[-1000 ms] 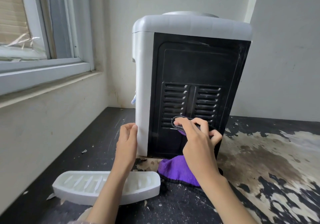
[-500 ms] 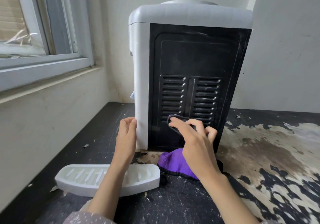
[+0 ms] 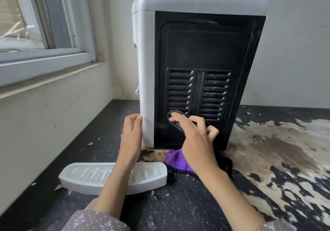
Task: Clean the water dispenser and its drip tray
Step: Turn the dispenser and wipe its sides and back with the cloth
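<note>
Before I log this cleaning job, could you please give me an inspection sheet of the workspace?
Surface: dark countertop, coating worn off in pale patches at right.
Job's things: water dispenser upright, black vented back panel facing the camera; white drip tray lying in front; purple cloth at its base.
Clutter: pale flecks and crumbs.
Hands: left hand touches the dispenser's white corner; right hand presses a dark-edged object against the vents.
Cables: nothing seen.
Surroundings: window at left, pale walls.

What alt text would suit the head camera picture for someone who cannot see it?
A person's right hand presses a purple cloth against the black vented back of a water dispenser while the left hand steadies its white corner; a white drip tray lies nearby.
</note>
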### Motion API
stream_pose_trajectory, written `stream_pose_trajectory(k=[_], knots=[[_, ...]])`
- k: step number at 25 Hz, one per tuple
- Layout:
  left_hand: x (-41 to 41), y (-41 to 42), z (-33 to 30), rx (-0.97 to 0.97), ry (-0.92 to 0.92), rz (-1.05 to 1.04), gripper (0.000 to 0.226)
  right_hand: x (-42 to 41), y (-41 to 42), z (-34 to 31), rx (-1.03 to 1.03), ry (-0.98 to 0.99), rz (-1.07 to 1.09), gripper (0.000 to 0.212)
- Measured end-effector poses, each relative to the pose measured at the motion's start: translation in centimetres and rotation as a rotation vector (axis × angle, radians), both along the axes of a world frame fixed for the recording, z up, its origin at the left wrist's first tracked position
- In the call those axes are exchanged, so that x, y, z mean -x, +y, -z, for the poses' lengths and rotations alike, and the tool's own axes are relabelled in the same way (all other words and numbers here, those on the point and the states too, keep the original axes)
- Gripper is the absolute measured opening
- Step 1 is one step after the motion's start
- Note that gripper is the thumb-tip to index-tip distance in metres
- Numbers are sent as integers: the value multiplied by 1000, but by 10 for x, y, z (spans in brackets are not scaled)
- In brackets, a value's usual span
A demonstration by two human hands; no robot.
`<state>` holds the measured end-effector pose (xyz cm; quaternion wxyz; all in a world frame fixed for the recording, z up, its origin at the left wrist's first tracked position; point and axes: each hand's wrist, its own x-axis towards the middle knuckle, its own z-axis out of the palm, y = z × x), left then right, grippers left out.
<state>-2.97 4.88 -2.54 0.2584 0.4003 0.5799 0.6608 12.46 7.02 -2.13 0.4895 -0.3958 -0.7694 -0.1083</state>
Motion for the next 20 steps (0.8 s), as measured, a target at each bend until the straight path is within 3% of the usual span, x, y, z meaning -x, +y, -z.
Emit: stream_pose_trajectory(k=[3,7,12,20], knots=[[0,0,1,1,2,-9,28,0,2,6,59,-46,-89,79],[0,0,0,8,10,-18,28,-16,4,8,-40,-118,-48,71],[0,1,1,10,6,-20,28,-24,6,6,-50,-18,66,59],[1,3,2,-3,4,-16,10,-13,1,5,0,19,133,68]])
